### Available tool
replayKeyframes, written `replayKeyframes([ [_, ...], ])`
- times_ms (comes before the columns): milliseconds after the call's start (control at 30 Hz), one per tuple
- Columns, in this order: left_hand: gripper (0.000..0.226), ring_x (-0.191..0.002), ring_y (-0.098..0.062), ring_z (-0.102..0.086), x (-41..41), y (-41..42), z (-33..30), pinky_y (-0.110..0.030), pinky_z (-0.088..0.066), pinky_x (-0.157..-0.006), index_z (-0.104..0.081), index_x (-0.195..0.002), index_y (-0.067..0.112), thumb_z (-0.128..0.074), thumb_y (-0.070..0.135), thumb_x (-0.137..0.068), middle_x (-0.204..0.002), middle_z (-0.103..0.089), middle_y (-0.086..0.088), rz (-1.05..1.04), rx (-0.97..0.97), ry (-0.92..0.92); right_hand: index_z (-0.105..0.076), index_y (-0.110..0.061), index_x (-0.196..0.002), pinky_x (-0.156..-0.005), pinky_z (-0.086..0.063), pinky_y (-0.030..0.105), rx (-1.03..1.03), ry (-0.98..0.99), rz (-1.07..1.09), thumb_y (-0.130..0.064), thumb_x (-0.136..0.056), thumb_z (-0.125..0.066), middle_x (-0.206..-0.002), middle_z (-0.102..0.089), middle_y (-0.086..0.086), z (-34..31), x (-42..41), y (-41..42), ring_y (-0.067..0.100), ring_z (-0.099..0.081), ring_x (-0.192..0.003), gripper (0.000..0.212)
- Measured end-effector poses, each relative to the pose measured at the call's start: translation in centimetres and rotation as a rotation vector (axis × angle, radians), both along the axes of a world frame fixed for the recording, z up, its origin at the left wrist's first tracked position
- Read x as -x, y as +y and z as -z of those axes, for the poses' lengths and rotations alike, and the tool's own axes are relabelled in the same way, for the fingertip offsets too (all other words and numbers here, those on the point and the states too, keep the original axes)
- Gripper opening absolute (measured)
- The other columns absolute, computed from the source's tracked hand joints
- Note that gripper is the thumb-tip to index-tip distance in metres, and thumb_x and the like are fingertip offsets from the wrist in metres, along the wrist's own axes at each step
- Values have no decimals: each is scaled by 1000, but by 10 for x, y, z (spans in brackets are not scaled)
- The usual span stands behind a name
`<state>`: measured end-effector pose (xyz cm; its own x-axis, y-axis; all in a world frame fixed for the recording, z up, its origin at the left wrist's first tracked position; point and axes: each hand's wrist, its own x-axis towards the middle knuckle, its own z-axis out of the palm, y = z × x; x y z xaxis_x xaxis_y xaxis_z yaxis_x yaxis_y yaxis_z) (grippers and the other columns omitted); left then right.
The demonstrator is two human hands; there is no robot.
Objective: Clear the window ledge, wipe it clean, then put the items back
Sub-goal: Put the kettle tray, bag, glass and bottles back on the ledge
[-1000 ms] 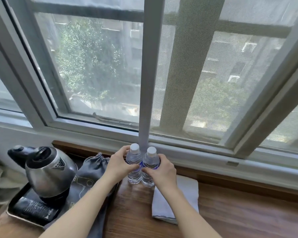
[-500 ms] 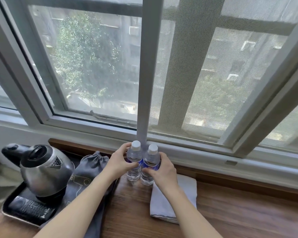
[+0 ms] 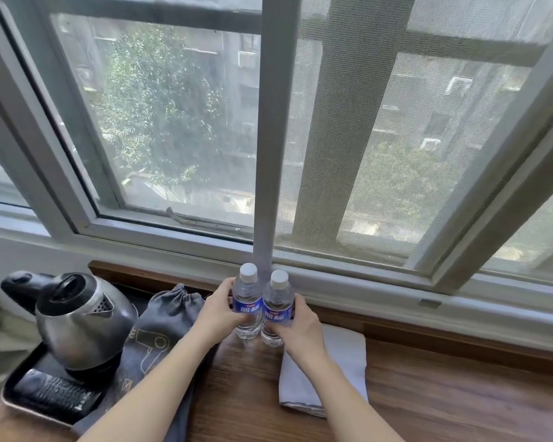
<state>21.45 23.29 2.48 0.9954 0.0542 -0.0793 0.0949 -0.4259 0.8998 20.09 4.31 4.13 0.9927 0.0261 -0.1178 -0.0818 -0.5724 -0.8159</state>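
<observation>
Head view: I see my left hand (image 3: pixel 219 315) wrapped round the left water bottle (image 3: pixel 247 303) and my right hand (image 3: pixel 297 325) round the right water bottle (image 3: pixel 276 309), both upright and touching on the wooden ledge (image 3: pixel 428 393), beside a folded white cloth (image 3: pixel 339 362) and grey drawstring bag (image 3: pixel 163 327).

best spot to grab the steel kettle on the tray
Take the stainless steel electric kettle by its black handle, reaching in from the left. It stands upright on the dark tray, handle jutting left; the round body is wide and smooth.
</observation>
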Motion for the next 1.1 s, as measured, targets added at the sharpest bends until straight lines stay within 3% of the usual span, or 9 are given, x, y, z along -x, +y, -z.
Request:
replayKeyframes([
  [200, 62, -93, 12, -62, -4, -1, 5, -30, -56, -88, -57, -116, 33, -85, 19, -63, -105, -69, 15, 13, -25, 0, -57, -27, -122, -89, -51, 35, 35, -15, -7, -42, -74, -80, -117, -69, -3, -2, 1, -5, 20, -63, -110, 55],
  [333, 63, -92, 15, -60, -6, -5, 4, -24, -55, -85, -56, -119, 33, -85, 18, -64, -108, -68, 13, 21, -31, 0, -56, -26, -125, -89, -51, 35, 70, -9, 11, -44, -75, -79, -118, -69, -2, -3, -1, -8, 22, -63, -111, 58],
  [667, 66, -98, 11, -58, -8, -4, 3, -22, -54, -86, -53, -122, 32, -85, 18, -67, -110, -65, 18, 56, -31, 4, -56, -27, -122, -90, -51, 37, 104, -6, -22, -51, -74, -77, -118, -69, -2, -3, -3, -9, 21, -63, -110, 58],
  [1100, 75, -108, 2, -58, -6, 2, -1, -28, -53, -89, -48, -126, 38, -87, 23, -64, -114, -64, 18, 81, 12, 54, -53, -23, -125, -91, -51, 36, 106, 54, -25, -45, -72, -79, -120, -67, -1, -7, -2, -4, 22, -62, -112, 63],
])
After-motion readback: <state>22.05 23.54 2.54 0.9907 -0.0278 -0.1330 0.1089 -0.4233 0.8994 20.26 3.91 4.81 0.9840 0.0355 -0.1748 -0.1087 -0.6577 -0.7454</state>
